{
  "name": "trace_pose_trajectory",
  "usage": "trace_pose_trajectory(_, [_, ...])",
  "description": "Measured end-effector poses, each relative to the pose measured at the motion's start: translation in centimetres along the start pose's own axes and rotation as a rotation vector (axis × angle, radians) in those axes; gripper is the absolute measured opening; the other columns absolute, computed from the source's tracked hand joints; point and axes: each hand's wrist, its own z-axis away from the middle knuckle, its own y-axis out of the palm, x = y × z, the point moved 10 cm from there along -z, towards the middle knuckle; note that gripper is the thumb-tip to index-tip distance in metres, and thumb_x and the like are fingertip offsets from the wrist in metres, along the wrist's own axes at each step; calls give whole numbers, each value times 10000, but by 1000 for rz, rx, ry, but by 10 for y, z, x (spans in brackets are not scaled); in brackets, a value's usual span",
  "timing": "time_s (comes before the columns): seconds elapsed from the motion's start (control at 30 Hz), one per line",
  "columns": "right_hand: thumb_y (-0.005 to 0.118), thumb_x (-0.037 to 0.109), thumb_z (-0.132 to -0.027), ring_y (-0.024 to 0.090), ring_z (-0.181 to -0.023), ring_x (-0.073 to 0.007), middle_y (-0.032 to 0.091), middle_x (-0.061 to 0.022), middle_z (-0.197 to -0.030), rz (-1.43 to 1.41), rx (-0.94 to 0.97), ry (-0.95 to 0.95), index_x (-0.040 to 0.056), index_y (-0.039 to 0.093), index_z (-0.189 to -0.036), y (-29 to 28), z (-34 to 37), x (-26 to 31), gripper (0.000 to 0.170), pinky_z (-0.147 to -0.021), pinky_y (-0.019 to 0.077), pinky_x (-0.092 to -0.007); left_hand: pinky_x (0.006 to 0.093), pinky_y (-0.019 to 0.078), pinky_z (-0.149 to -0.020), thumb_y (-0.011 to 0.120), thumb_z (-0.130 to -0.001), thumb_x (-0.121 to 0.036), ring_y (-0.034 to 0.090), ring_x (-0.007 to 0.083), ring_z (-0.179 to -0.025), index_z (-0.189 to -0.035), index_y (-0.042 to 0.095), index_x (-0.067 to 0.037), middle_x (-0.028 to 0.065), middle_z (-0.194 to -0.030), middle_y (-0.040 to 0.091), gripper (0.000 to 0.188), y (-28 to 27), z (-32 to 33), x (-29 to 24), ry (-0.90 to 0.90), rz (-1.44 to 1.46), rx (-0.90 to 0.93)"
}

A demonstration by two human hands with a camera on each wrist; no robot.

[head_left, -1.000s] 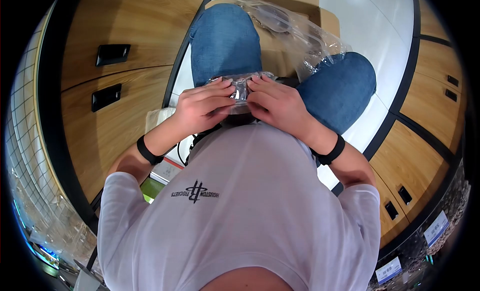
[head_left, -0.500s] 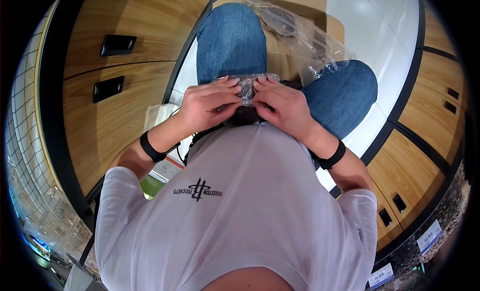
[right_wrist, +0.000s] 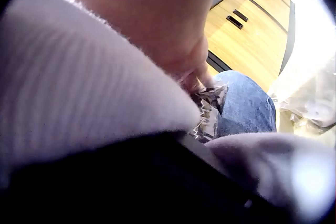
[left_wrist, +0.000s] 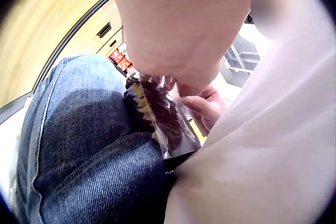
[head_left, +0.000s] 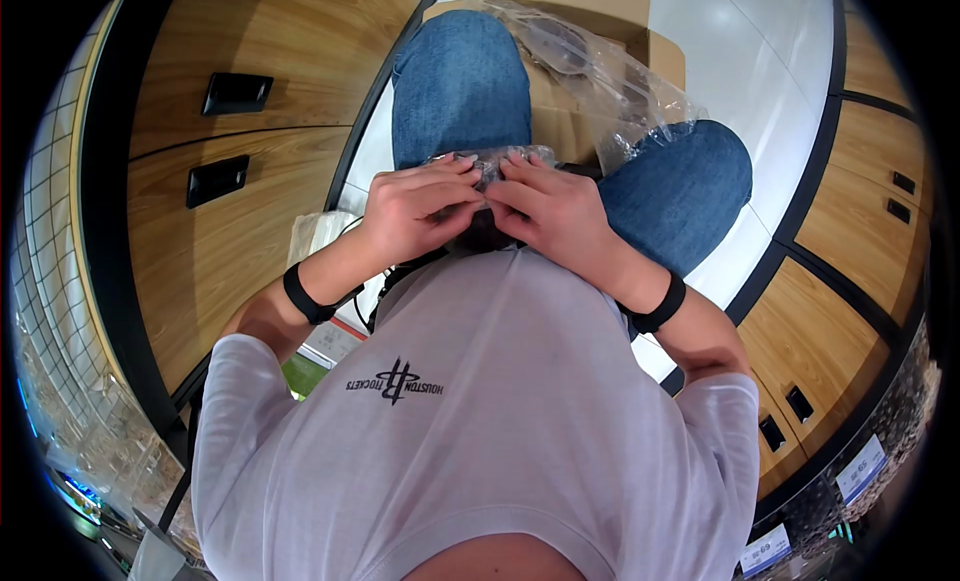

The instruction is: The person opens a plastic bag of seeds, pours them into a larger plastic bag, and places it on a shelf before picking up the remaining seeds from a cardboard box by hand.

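A clear plastic bag (head_left: 491, 167) with dark brown contents is held at my lap, close against the white shirt. My left hand (head_left: 415, 211) pinches its upper part from the left, thumb and fingers bent over the film. From the right, my right hand (head_left: 558, 206) pinches the same part, and the thumbs almost meet in the middle. In the left wrist view the bag (left_wrist: 168, 116) hangs between the jeans and the shirt, its flat lower edge showing. Only a crinkled piece of the bag (right_wrist: 209, 113) shows in the right wrist view; the sleeve hides much there.
Beyond the knees lies an open cardboard box (head_left: 570, 91) with a large clear plastic sheet (head_left: 600, 66) over it. Wooden drawer cabinets (head_left: 270, 41) stand close on both sides. A white and red box (head_left: 335, 341) sits beside the left hip.
My hands have drawn closer together over the bag, and the film between them is more covered and gathered. The head view has shifted slightly.
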Motion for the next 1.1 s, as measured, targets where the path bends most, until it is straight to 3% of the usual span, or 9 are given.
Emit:
trace_pose_trajectory(0.3, [762,148,-774,708,-924,-262,688,-74,-985,8,-25,-65,94,647,-929,-7,1,2,200,-878,595,-376,429,579,-963,802,-680,11,728,280,-1031,-898,759,-22,140,-1013,759,225,0,-2,-5,38,0,36])
trace_pose_trajectory(0.5, [787,101,-753,725,-934,-255,728,-84,-1033,-14,102,-67,81,674,-926,-10,5,-6,207,-858,602,-357,437,585,-953,813,-693,6,730,278,-1027,-900,757,-23,134,-1003,759,217,0,-1,-1,52,13,66])
trace_pose_trajectory(0.57, [757,139,-793,717,-1005,-213,719,-42,-1030,73,65,-133,93,666,-939,-13,11,-6,179,-915,589,-364,441,584,-954,815,-693,8,730,280,-1027,-901,758,-23,135,-1002,759,217,-1,-1,0,50,25,67])
trace_pose_trajectory(1.1, [770,113,-765,708,-1043,-241,732,-57,-1044,155,4,-115,84,667,-887,-41,32,-25,162,-958,576,-378,446,571,-970,819,-696,15,727,289,-1037,-906,757,-25,141,-1011,758,223,-2,0,-3,63,55,76])
